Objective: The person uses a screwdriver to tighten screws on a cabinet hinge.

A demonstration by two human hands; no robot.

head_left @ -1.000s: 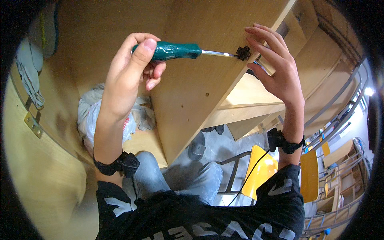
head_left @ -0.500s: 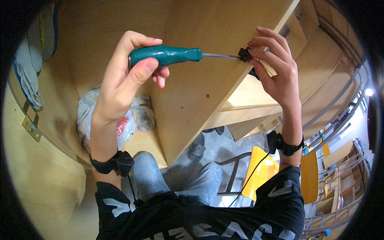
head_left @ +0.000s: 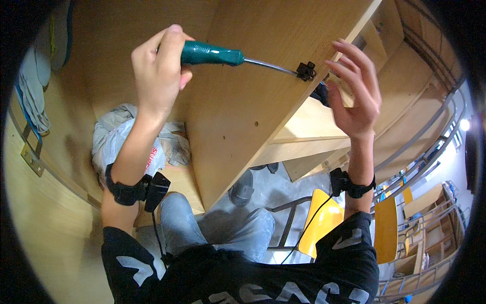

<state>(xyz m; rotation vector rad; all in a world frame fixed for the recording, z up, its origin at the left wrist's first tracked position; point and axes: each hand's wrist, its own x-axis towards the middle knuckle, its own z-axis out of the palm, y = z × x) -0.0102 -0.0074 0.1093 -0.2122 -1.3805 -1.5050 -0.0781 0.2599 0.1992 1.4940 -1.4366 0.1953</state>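
The left hand [head_left: 161, 73] is closed around the rear part of a green screwdriver [head_left: 212, 53], thumb along the handle, and its metal shaft reaches slantwise to a small black fitting [head_left: 306, 71]. This fitting sits on the wooden panel [head_left: 238, 114], close to its long front edge and far above its lower front corner. The right hand [head_left: 357, 96] is half open, with fingers loosely bent, just beside this edge; I see nothing held in it, and whether a fingertip touches the panel I cannot tell. The tip meets the fitting, but how well it is seated is too small to see. In my judgement, the main danger is slipping: because the shaft comes at an angle, the tip could jump out, scratch the panel or poke the right fingers nearby. The fitting could also turn or come loose, since no finger visibly supports it. A dropped small part might be lost near the plastic bag [head_left: 121, 139] below.
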